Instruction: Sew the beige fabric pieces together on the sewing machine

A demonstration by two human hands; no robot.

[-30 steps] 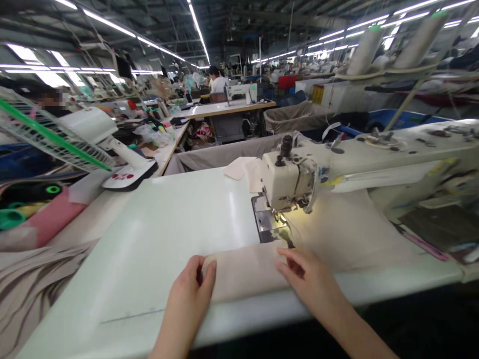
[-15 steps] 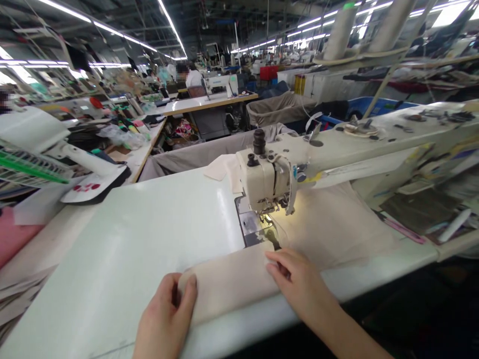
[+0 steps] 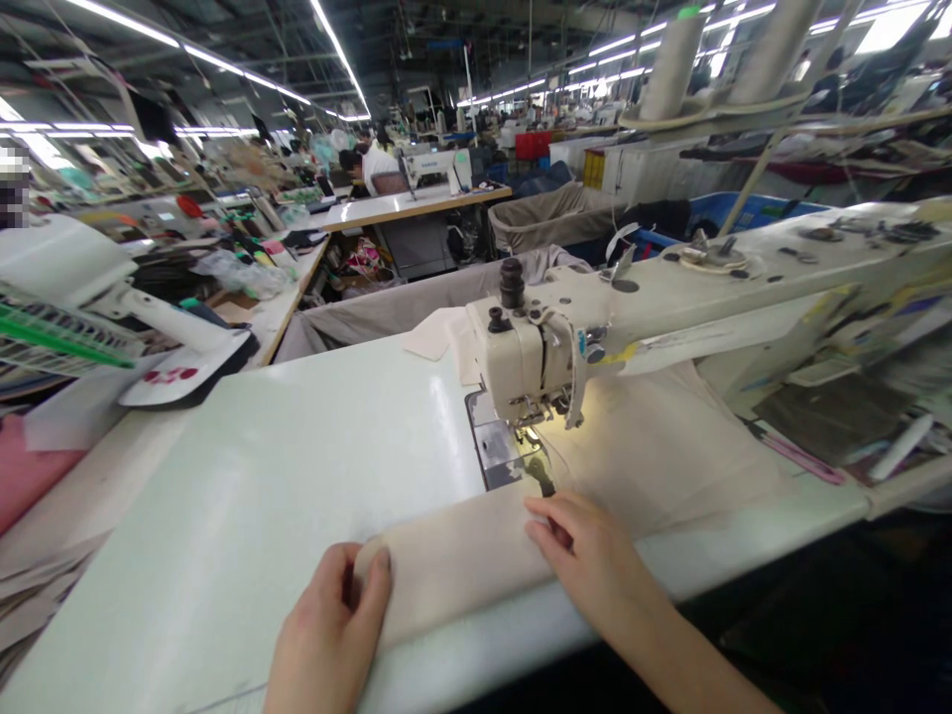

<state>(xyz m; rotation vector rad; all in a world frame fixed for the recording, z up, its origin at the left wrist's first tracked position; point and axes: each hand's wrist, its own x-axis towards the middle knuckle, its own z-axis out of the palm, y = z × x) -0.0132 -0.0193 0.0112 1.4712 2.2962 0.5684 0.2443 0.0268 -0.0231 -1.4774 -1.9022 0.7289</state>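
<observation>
A long beige fabric piece lies flat along the front of the white table, between my two hands. My left hand is closed on its rounded left end, thumb on top. Thumb and fingers of my right hand pinch the upper edge near its right end. Just beyond my right fingertips stands the sewing machine head, its needle area lit by a small lamp. The fabric's near edge sits apart from the presser foot. A wider beige cloth spreads under the machine arm on the right.
Small beige pieces lie behind the machine head. A white fan stands at the left. Pink tweezers rest on the right of the table. Thread cones stand above the machine. A cloth-lined bin is beyond the table.
Both hands and the beige fabric piece hold nearly the same place. The view has shifted very slightly. A person in the background has leaned a little.
</observation>
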